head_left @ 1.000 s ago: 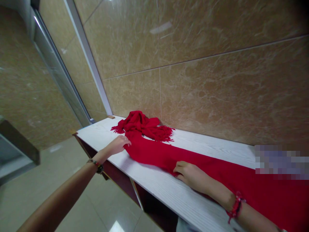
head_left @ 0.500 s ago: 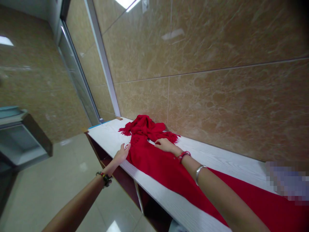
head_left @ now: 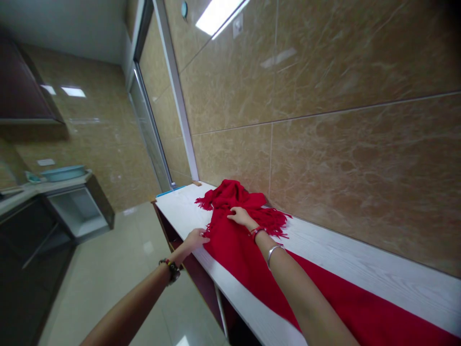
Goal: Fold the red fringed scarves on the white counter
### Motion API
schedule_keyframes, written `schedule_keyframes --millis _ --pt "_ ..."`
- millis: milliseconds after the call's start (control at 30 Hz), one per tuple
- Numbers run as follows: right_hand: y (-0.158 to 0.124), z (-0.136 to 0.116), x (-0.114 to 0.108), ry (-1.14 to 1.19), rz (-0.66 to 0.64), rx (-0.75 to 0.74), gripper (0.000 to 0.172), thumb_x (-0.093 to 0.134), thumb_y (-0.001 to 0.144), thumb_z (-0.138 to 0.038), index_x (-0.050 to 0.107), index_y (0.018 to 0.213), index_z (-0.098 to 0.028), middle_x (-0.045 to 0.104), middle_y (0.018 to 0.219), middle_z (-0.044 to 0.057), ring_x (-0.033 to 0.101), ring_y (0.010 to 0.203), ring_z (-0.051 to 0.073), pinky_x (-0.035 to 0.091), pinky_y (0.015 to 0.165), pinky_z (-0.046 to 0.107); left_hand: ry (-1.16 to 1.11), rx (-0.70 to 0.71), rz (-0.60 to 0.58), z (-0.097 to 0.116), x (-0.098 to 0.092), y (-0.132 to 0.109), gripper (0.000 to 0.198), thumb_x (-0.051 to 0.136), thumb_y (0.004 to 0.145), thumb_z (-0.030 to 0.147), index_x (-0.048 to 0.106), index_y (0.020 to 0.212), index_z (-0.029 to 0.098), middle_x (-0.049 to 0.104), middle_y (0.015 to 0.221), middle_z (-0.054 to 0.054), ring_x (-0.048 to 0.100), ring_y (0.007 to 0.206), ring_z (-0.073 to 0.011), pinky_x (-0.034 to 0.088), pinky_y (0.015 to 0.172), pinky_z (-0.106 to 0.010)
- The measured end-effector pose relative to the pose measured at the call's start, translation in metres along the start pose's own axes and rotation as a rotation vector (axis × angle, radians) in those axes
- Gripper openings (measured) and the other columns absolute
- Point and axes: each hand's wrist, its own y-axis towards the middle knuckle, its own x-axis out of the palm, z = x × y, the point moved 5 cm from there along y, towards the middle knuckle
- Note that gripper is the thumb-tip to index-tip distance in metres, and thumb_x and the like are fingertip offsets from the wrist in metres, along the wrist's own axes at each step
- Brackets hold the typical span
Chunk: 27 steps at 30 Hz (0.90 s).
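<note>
A long red fringed scarf lies stretched along a white wood-grain shelf against the tiled wall; its far end is bunched in a heap. My left hand rests at the scarf's near edge by the shelf's front rim, fingers curled against the cloth. My right hand lies on the scarf just below the bunched heap, fingers pressed on the fabric. Whether either hand pinches the cloth is hard to see.
A brown tiled wall rises right behind the shelf. Below the shelf's front edge is a dark cabinet and a glossy tiled floor. A counter with a teal basin stands far left.
My right hand has slid from the middle of the scarf up to the bunched end. My left hand stays at the scarf's near edge. The camera has turned left.
</note>
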Motion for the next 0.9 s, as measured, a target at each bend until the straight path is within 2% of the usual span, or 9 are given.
schedule_keyframes --millis 67,133,200,300,367,433,567,700,900 --pt "0.0 0.001 -0.008 0.095 -0.013 -0.04 0.019 0.054 0.081 -0.025 0.058 0.094 -0.012 0.061 0.091 0.005 0.057 0.082 0.015 0.046 0.073 0.031 -0.102 0.019 -0.018 0.003 -0.001 0.002 0.024 0.062 0.062 0.023 0.056 0.083 0.014 0.061 0.069 0.0 0.06 0.071 -0.0165 0.044 0.062 -0.025" --pt "-0.001 0.0 -0.014 0.189 -0.035 -0.082 0.017 0.056 0.076 -0.021 0.061 0.089 -0.011 0.063 0.083 0.004 0.057 0.077 0.014 0.045 0.07 0.027 -0.197 0.031 -0.048 0.006 0.0 0.001 0.024 0.061 0.065 0.025 0.053 0.086 0.014 0.061 0.07 0.001 0.06 0.068 -0.0144 0.045 0.06 -0.024" --pt "0.0 -0.003 -0.017 0.271 -0.05 -0.119 0.017 0.059 0.071 -0.017 0.062 0.086 -0.011 0.063 0.079 0.003 0.057 0.075 0.014 0.044 0.069 0.026 -0.27 0.033 -0.091 0.007 0.002 -0.002 0.038 0.065 0.063 0.026 0.051 0.096 0.016 0.062 0.073 0.001 0.061 0.065 -0.0134 0.046 0.059 -0.024" --pt "0.003 -0.01 -0.019 0.37 -0.049 -0.169 0.024 0.057 0.064 -0.008 0.061 0.087 -0.014 0.063 0.083 0.003 0.057 0.077 0.013 0.044 0.069 0.024 -0.317 0.026 -0.137 0.006 0.003 -0.006 0.067 0.074 0.051 0.018 0.044 0.11 0.017 0.063 0.07 0.001 0.06 0.06 -0.0136 0.046 0.056 -0.025" --pt "0.006 -0.016 -0.019 0.419 -0.037 -0.2 0.032 0.052 0.062 -0.003 0.059 0.091 -0.016 0.063 0.087 0.002 0.057 0.081 0.012 0.044 0.068 0.022 -0.332 0.035 -0.132 0.006 -0.001 -0.005 0.075 0.076 0.048 0.015 0.041 0.115 0.016 0.062 0.067 0.002 0.059 0.059 -0.0134 0.046 0.057 -0.026" --pt "0.009 -0.018 -0.019 0.444 -0.02 -0.218 0.039 0.048 0.06 -0.001 0.056 0.095 -0.018 0.063 0.088 0.001 0.058 0.083 0.011 0.044 0.067 0.021 -0.347 0.06 -0.109 0.009 -0.006 -0.002 0.076 0.074 0.052 0.019 0.038 0.119 0.016 0.062 0.068 0.003 0.06 0.062 -0.0127 0.046 0.06 -0.025" --pt "0.014 -0.014 -0.015 0.409 0.04 -0.196 0.043 0.048 0.059 0.001 0.053 0.098 -0.017 0.061 0.079 -0.001 0.059 0.075 0.012 0.046 0.063 0.022 -0.327 0.085 -0.064 0.009 -0.011 0.004 0.074 0.072 0.057 0.022 0.037 0.122 0.016 0.058 0.061 0.006 0.058 0.058 -0.0111 0.045 0.057 -0.023" --pt "0.016 -0.008 -0.008 0.303 0.15 -0.156 0.041 0.055 0.053 0.003 0.056 0.089 -0.017 0.059 0.072 -0.002 0.057 0.07 0.014 0.046 0.066 0.027 -0.228 0.066 -0.005 0.001 -0.007 0.004 0.07 0.071 0.058 0.026 0.04 0.12 0.014 0.055 0.055 0.007 0.055 0.052 -0.0119 0.043 0.051 -0.023" --pt "0.016 -0.016 -0.01 0.171 0.33 -0.16 0.036 0.056 0.066 -0.005 0.055 0.1 -0.017 0.058 0.086 0.003 0.055 0.083 0.016 0.044 0.078 0.03 -0.03 0.075 0.045 0.007 -0.011 0.001 0.075 0.071 0.057 0.024 0.038 0.125 0.015 0.063 0.077 0.0 0.06 0.073 -0.0166 0.047 0.063 -0.025"
